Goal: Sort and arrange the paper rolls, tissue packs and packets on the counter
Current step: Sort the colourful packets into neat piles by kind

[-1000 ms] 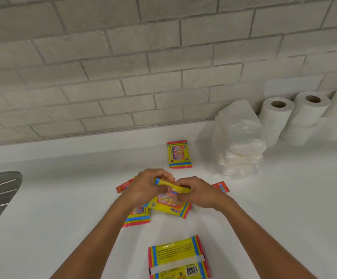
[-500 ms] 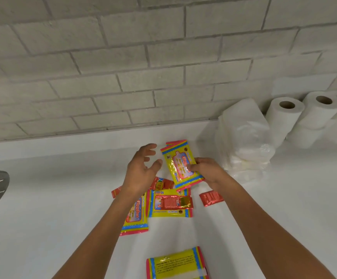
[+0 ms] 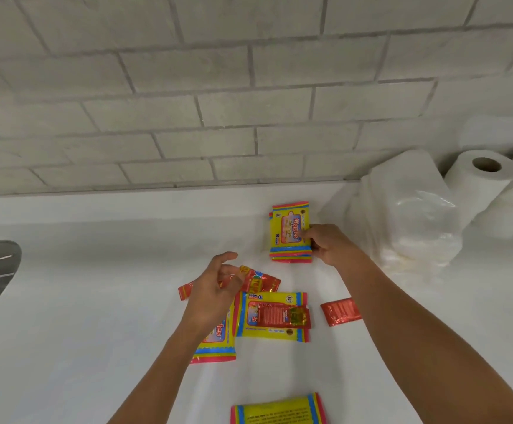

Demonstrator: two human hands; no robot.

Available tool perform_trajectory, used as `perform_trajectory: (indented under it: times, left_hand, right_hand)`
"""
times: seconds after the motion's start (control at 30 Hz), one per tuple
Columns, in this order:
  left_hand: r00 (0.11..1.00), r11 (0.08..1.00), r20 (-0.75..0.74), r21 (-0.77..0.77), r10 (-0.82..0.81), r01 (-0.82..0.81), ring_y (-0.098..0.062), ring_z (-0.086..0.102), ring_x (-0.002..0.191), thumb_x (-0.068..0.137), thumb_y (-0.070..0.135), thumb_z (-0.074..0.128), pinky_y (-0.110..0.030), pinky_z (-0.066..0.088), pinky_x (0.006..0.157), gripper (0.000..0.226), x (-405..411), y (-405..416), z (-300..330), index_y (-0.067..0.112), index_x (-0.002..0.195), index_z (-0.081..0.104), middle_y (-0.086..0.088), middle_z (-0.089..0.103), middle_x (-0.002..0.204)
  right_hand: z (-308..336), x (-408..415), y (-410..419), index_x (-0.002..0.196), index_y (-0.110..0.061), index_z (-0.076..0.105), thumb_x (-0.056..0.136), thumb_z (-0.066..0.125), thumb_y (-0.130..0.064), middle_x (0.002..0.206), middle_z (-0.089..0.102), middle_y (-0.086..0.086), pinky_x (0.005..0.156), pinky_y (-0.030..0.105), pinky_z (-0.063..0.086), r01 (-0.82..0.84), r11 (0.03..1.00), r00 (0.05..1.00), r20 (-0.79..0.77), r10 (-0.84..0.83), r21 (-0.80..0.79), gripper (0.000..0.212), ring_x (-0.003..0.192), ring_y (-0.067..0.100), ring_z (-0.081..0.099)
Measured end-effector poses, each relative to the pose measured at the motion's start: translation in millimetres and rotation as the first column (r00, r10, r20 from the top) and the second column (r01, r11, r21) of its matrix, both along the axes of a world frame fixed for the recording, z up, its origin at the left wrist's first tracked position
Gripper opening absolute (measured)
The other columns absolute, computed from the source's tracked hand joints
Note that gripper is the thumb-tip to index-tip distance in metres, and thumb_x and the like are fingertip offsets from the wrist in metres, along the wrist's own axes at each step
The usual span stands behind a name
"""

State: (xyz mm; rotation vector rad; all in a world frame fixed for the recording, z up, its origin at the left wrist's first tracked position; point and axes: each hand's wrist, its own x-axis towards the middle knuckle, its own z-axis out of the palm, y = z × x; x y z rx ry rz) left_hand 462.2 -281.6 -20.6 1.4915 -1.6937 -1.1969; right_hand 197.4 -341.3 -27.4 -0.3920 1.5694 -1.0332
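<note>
Pinching yellow wipes pack (image 3: 290,232) at worktop (image 3: 96,301) rear, right hand (image 3: 330,244); left hand (image 3: 215,289) loose, grip released, above red sachets (image 3: 259,281).

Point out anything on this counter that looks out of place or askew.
A red sachet lies on top of a yellow wipes pack instead of with the other sachets. Another red sachet sits apart to the right, tilted. The wipes pack under the left hand lies skewed.
</note>
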Motion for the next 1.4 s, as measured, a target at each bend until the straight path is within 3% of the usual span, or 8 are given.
perform_trajectory:
  times: [0.27, 0.43, 0.7, 0.9, 1.03, 1.13, 1.23, 1.4]
  left_hand:
    - [1.0, 1.0, 0.003, 0.024, 0.011, -0.011, -0.011, 0.069, 0.097, 0.098, 0.023, 0.058, -0.017, 0.054, 0.073, 0.031, 4.4, -1.9, -9.3, 0.032, 0.128, 0.052, 0.007, 0.071, 0.102]
    - [1.0, 1.0, 0.016, 0.015, 0.005, -0.005, -0.01, 0.068, 0.097, 0.099, 0.022, 0.057, -0.018, 0.055, 0.074, 0.03, 3.9, 0.0, -11.5, 0.034, 0.126, 0.052, 0.01, 0.071, 0.099]
    - [1.0, 1.0, 0.01, 0.029, 0.002, -0.002, -0.006, 0.067, 0.1, 0.099, 0.019, 0.057, -0.025, 0.059, 0.08, 0.031, 5.8, 2.8, -19.8, 0.035, 0.126, 0.053, 0.01, 0.072, 0.098]
    - [0.999, 1.0, 0.032, 0.025, -0.009, 0.008, -0.002, 0.065, 0.1, 0.099, 0.017, 0.058, -0.012, 0.052, 0.075, 0.032, 3.0, 8.4, -19.2, 0.033, 0.126, 0.054, 0.011, 0.071, 0.098]
    - [0.999, 0.999, 0.03, 0.004, -0.039, 0.039, -0.002, 0.062, 0.096, 0.097, 0.014, 0.061, -0.02, 0.054, 0.079, 0.03, 0.5, 19.0, -17.6, 0.032, 0.121, 0.058, 0.016, 0.069, 0.096]
    - [0.99, 0.993, 0.088, -0.023, -0.112, 0.114, -0.004, 0.061, 0.098, 0.094, 0.018, 0.066, -0.026, 0.055, 0.083, 0.031, 0.1, 34.2, -21.1, 0.031, 0.122, 0.061, 0.023, 0.066, 0.1]
    - [0.959, 0.973, 0.191, -0.055, -0.21, 0.224, 0.008, 0.057, 0.101, 0.092, 0.028, 0.068, -0.013, 0.048, 0.084, 0.033, -1.0, 55.4, -22.1, 0.035, 0.124, 0.061, 0.024, 0.061, 0.111]
    - [0.836, 0.892, 0.326, 0.051, -0.44, 0.45, 0.004, 0.054, 0.109, 0.091, 0.045, 0.065, -0.025, 0.05, 0.094, 0.039, -1.5, 95.1, -20.3, 0.046, 0.128, 0.054, 0.026, 0.058, 0.118]
  right_hand:
    - [-11.2, 0.4, -8.7, 0.085, -0.005, 0.067, 0.081, 0.075, 0.002, 0.105, 0.072, 0.02, 0.084, 0.049, 0.059, 0.062, 0.998, 0.987, -0.149, -0.057, 0.028, 0.011, 0.09, 0.033, 0.072]
    - [-8.9, 2.1, -4.9, 0.084, -0.013, 0.066, 0.074, 0.082, -0.009, 0.093, 0.07, 0.009, 0.074, 0.036, 0.06, 0.083, 0.996, 0.93, -0.36, -0.072, 0.015, 0.019, 0.085, 0.026, 0.071]
    - [-17.6, 1.1, -1.0, 0.07, -0.023, 0.064, 0.067, 0.087, -0.021, 0.09, 0.074, 0.008, 0.08, 0.045, 0.061, -0.02, 0.999, 0.872, -0.487, 0.041, 0.049, 0.024, 0.08, 0.024, 0.073]
    - [-16.7, 0.4, 1.7, 0.066, -0.024, 0.063, 0.074, 0.083, -0.028, 0.088, 0.074, 0.008, 0.08, 0.046, 0.06, -0.056, 0.997, 0.83, -0.553, 0.072, 0.045, 0.022, 0.08, 0.025, 0.073]
    - [-7.8, 4.0, 9.5, 0.102, -0.005, 0.07, 0.085, 0.069, -0.034, 0.105, 0.073, 0.013, 0.089, 0.045, 0.057, -0.08, 0.996, 0.791, -0.607, 0.078, 0.025, 0.034, 0.091, 0.028, 0.07]
    - [1.6, 9.4, 24.6, 0.132, -0.011, 0.059, 0.089, 0.065, -0.034, 0.124, 0.065, 0.007, 0.099, 0.041, 0.05, -0.148, 0.989, 0.754, -0.644, 0.126, 0.02, 0.049, 0.111, 0.025, 0.062]
    - [8.3, 14.9, 44.1, 0.134, -0.014, 0.057, 0.09, 0.064, -0.034, 0.128, 0.063, 0.005, 0.101, 0.042, 0.048, -0.219, 0.976, 0.736, -0.657, 0.163, -0.003, 0.049, 0.115, 0.024, 0.061]
    - [16.7, 25.0, 88.8, 0.124, -0.018, 0.066, 0.089, 0.067, -0.029, 0.119, 0.066, -0.001, 0.088, 0.022, 0.044, -0.292, 0.954, 0.767, -0.613, 0.187, -0.075, 0.036, 0.107, 0.014, 0.062]
